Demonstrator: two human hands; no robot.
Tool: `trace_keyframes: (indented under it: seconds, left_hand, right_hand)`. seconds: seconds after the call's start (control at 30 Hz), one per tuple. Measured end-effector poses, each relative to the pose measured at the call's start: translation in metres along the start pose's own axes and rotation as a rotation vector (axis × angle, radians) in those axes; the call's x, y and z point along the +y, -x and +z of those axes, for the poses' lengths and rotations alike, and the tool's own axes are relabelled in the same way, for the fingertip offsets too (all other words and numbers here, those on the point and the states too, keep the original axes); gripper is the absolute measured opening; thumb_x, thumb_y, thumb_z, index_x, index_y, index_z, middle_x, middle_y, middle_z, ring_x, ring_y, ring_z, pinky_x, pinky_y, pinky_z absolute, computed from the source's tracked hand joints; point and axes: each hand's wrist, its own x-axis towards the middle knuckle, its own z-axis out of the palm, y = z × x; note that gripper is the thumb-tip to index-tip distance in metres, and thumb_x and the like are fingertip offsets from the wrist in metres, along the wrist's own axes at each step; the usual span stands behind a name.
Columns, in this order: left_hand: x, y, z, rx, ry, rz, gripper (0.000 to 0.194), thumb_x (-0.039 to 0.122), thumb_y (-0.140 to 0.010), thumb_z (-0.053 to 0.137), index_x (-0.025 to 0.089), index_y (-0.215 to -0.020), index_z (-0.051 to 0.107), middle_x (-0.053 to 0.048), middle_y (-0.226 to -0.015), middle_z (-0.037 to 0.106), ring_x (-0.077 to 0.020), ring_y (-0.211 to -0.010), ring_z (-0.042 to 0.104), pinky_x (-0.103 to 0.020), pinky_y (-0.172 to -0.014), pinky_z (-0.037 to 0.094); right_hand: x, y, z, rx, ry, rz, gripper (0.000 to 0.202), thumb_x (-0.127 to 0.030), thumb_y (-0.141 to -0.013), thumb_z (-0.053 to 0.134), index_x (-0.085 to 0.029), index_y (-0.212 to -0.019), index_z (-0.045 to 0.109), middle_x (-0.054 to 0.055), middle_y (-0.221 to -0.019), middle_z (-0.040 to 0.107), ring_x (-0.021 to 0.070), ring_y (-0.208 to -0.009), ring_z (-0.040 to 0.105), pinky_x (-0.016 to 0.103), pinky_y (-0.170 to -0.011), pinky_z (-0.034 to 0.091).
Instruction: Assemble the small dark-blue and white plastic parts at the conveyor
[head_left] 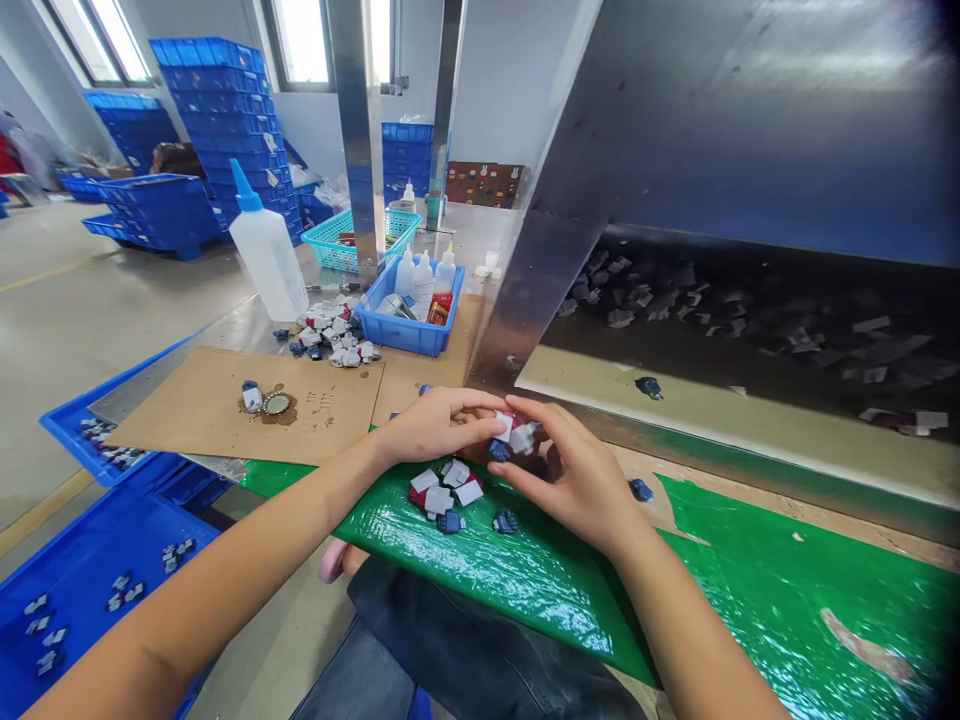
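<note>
My left hand (439,425) and my right hand (581,480) meet over the green table covering. Between their fingertips is a small cluster of plastic-looking pieces (523,438), white, dark red and dark blue, partly blurred. The left thumb presses on a white part. The right index finger and thumb curve around the cluster from the other side, the thumb close to a blue part. Just below lies a loose group of similar white and dark red pieces (439,500), with a dark blue piece (505,521) apart from it. The exact kind of these pieces is too small to tell.
Brown cardboard (187,405) bears a bottle cap (276,403) in a wet stain. Behind stand a white squeeze bottle (268,255), a piece pile (337,330) and a blue basket (409,335) with small bottles. A metal hood (750,130) rises at right; blue crates (75,600) are lower left.
</note>
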Motion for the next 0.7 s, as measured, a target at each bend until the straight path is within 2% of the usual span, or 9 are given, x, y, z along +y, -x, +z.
trace_keyframes:
  seconds: [0.1, 0.23, 0.37, 0.53, 0.7]
  left_hand:
    - [-0.0042, -0.0001, 0.0012, -0.055, 0.097, 0.008, 0.026, 0.029, -0.079, 0.06, 0.012, -0.099, 0.057, -0.004, -0.08, 0.062, -0.0112, -0.069, 0.058, -0.021, -0.063, 0.048]
    - [-0.004, 0.0008, 0.0006, -0.086, 0.099, 0.029, 0.034, 0.027, -0.075, 0.064, 0.013, -0.105, 0.053, -0.006, -0.088, 0.063, -0.0131, -0.077, 0.061, -0.023, -0.068, 0.05]
    - [-0.0044, 0.0008, -0.0003, -0.083, 0.028, 0.031, 0.045, 0.023, -0.073, 0.066, 0.013, -0.114, 0.048, -0.005, -0.087, 0.063, -0.0131, -0.077, 0.061, -0.022, -0.068, 0.049]
    - [-0.0071, 0.0003, -0.0004, -0.103, -0.052, 0.024, 0.034, 0.017, -0.077, 0.058, 0.014, -0.11, 0.05, -0.003, -0.084, 0.062, -0.0118, -0.075, 0.061, -0.02, -0.063, 0.048]
    - [-0.0052, 0.0004, 0.0009, -0.1, 0.0, -0.004, 0.027, 0.01, -0.074, 0.054, 0.013, -0.101, 0.05, -0.001, -0.079, 0.061, -0.0102, -0.072, 0.062, -0.018, -0.06, 0.047]
  right_hand:
    - [-0.0012, 0.0001, 0.0002, -0.009, 0.002, -0.038, 0.05, -0.032, -0.077, 0.063, -0.024, -0.122, 0.043, 0.009, -0.108, 0.059, 0.0229, -0.092, 0.059, 0.034, -0.07, 0.051]
    - [-0.0009, -0.0004, -0.0001, 0.036, 0.021, -0.027, 0.045, -0.029, -0.078, 0.061, -0.022, -0.119, 0.046, 0.009, -0.105, 0.059, 0.0192, -0.08, 0.059, 0.029, -0.06, 0.049]
    - [-0.0004, -0.001, 0.0001, 0.068, 0.057, -0.005, 0.041, -0.026, -0.078, 0.059, -0.019, -0.116, 0.047, 0.011, -0.107, 0.059, 0.0202, -0.081, 0.059, 0.028, -0.057, 0.047]
    - [-0.0009, -0.0012, 0.0006, 0.051, 0.046, -0.019, 0.037, -0.028, -0.079, 0.059, -0.022, -0.114, 0.049, 0.009, -0.103, 0.06, 0.0192, -0.078, 0.059, 0.027, -0.054, 0.046]
    - [-0.0006, -0.0007, -0.0002, 0.06, 0.054, 0.005, 0.036, -0.029, -0.08, 0.058, -0.022, -0.115, 0.049, 0.007, -0.097, 0.06, 0.0167, -0.067, 0.058, 0.028, -0.053, 0.045]
